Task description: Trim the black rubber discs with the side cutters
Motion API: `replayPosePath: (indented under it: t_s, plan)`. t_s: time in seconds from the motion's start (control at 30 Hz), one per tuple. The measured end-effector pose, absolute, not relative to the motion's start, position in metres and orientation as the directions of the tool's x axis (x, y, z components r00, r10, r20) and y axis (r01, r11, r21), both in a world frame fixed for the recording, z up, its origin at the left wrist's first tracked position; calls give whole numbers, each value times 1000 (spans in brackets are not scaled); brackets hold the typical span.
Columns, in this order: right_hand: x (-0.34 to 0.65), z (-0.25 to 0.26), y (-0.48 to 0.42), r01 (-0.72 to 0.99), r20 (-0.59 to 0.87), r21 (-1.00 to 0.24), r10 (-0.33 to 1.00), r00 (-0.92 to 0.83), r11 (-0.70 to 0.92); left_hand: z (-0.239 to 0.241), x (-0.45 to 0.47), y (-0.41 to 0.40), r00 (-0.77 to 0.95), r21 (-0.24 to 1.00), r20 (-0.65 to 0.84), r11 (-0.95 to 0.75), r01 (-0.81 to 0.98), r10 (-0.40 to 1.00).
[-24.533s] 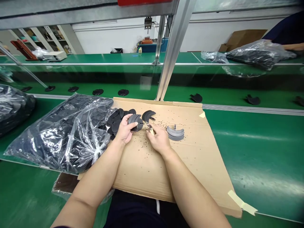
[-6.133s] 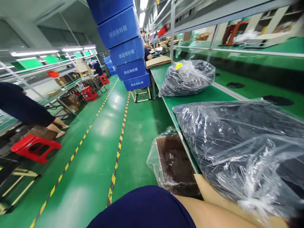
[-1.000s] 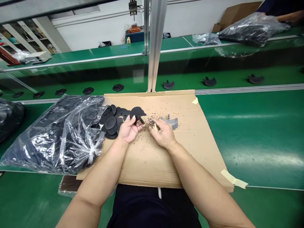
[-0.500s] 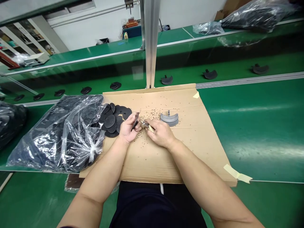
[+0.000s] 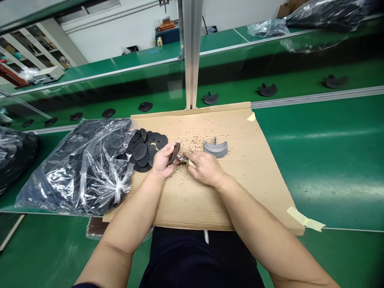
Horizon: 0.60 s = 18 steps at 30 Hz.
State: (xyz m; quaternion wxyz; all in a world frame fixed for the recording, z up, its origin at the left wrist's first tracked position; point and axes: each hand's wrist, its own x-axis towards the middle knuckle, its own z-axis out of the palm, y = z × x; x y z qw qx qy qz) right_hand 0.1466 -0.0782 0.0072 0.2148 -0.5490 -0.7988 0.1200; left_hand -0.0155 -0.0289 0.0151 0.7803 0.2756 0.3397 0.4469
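Between the fingers of my left hand (image 5: 163, 162) is a round black plastic disc (image 5: 174, 154), tilted up on its edge. My right hand (image 5: 205, 166) is closed around a small pair of cutting pliers (image 5: 185, 159) with pale handles. The metal jaws point left and meet the disc's near edge; whether they touch it I cannot tell. Left of my left hand lies a pile of black discs (image 5: 140, 152). A grey curved part (image 5: 216, 149) with a small stem rests right of my right hand on the cardboard sheet (image 5: 240, 192).
A clear plastic bag (image 5: 81, 172) of black parts lies on the left, overlapping the cardboard. Small black bits (image 5: 195, 143) are scattered on the sheet. Behind it, black parts (image 5: 211, 98) stand in a row on the green belt, and a metal post (image 5: 192, 60) rises.
My left hand has turned the disc so more of its face shows. The pliers' jaws are now closer to the disc. The view has shifted slightly.
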Motion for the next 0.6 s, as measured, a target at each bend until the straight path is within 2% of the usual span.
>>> replayPosePath:
  t_s: [0.13, 0.37, 0.5, 0.6]
  plan:
    - [149, 16, -80, 840, 127, -405, 932, -339, 361, 13, -14, -29, 298, 787, -271, 389, -479, 915]
    - [156, 24, -82, 841, 14, -416, 928, -373, 345, 6, -14, -29, 322, 840, -230, 355, -411, 918]
    - [155, 20, -79, 733, 57, -600, 931, -359, 320, 9, -13, -29, 324, 829, -245, 370, -419, 914]
    - [154, 12, -77, 596, 90, -769, 962, -259, 232, 13, -15, -27, 346, 774, -272, 418, -476, 898]
